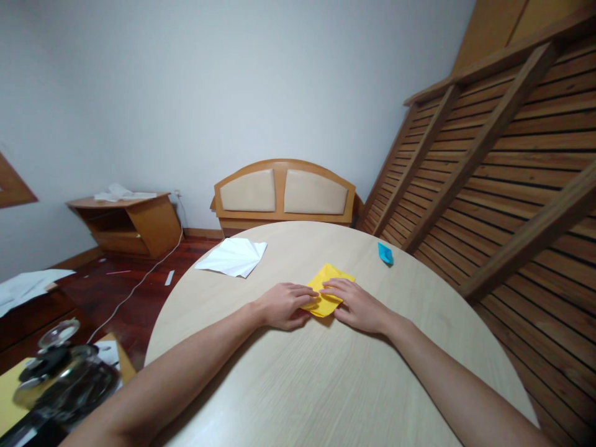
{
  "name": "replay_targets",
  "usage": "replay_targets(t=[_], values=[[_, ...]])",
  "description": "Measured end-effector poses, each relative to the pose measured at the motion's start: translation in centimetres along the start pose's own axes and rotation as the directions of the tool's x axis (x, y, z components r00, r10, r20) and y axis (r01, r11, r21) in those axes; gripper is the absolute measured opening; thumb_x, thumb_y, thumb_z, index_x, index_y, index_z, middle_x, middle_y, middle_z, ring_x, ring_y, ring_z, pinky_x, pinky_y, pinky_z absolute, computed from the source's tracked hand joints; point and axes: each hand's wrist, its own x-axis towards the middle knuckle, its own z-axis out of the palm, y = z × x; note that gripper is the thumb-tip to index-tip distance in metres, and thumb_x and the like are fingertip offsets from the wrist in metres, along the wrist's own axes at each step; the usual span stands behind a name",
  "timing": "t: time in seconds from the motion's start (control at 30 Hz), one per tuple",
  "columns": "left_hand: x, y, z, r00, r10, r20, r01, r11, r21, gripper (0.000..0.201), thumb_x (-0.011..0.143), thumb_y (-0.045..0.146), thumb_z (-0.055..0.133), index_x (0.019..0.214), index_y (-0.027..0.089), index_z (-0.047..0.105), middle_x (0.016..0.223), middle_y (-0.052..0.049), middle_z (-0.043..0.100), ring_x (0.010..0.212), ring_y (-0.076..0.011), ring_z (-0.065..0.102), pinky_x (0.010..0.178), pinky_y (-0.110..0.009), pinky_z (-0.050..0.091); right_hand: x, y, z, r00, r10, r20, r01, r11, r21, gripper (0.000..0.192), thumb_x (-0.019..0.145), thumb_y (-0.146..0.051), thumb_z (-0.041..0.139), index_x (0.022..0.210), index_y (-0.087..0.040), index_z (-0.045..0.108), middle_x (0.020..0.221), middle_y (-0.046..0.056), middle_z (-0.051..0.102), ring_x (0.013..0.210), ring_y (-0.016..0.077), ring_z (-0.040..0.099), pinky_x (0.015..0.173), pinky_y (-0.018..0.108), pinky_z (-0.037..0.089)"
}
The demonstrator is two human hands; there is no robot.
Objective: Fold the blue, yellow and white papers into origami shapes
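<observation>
Our yellow paper [328, 304], folded and a bit puffy, lies on the round table [298, 385], right between our two hands. Our left hand [285, 306] comes in at eight o'clock of it, with its fingers close together and laid on the edge. Our right hand [361, 303] comes in at four o'clock, its fingers a little spread across the top. We can't tell if the thumbs pinch the paper from below. Holding both sides probably keeps it from sliding or popping open. At ten o'clock from it lies a big white paper [233, 257] with crease lines, and at two o'clock a little blue folded paper [385, 253]. Both sit well apart from our hands, maybe so our fingers have room.
</observation>
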Motion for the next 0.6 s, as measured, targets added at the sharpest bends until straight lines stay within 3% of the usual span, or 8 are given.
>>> replay_targets(t=[0.13,0.37,0.5,0.6], values=[[0.00,0.04,0.29,0.997,-0.072,0.032,0.074,0.996,-0.048,0.043,0.087,0.029,0.057,0.130,0.021,0.058,0.138,-0.011,0.060,0.126,-0.0239,0.059,0.113,-0.041,0.040,-0.13,-0.50,0.37,0.997,0.046,0.056,-0.050,0.996,0.076,0.047,0.087,-0.025,0.059,0.134,-0.023,0.061,0.139,0.010,0.060,0.128,0.0257,0.055,0.111,0.044,0.041],[0.06,-0.32,0.35,0.997,-0.074,0.029,0.076,0.993,-0.095,0.024,0.094,0.027,0.051,0.110,0.023,0.067,0.121,-0.009,0.070,0.111,-0.0212,0.067,0.098,-0.031,0.051,-0.14,-0.73,-0.27,0.993,0.071,0.099,-0.081,0.991,0.102,0.035,0.088,-0.028,0.061,0.122,-0.024,0.070,0.139,0.009,0.060,0.130,0.0263,0.054,0.112,0.043,0.040],[0.14,-0.35,0.40,0.981,-0.192,0.026,0.193,0.980,-0.046,0.026,0.099,0.033,0.043,0.100,0.022,0.067,0.104,-0.007,0.073,0.098,-0.0202,0.069,0.087,-0.029,0.052,-0.01,-0.57,-0.60,0.990,0.121,0.071,-0.128,0.987,0.101,0.023,0.094,-0.033,0.056,0.106,-0.022,0.072,0.124,0.008,0.070,0.115,0.0250,0.063,0.101,0.040,0.048],[0.28,-0.36,0.62,0.955,-0.297,0.019,0.297,0.955,-0.006,0.030,0.099,0.033,0.042,0.088,0.020,0.065,0.090,-0.007,0.072,0.087,-0.0194,0.068,0.079,-0.028,0.052,0.06,-0.06,-0.32,0.984,0.175,0.021,-0.176,0.980,0.094,0.026,0.097,-0.037,0.052,0.109,-0.021,0.069,0.116,0.009,0.071,0.108,0.0248,0.064,0.096,0.040,0.049]])
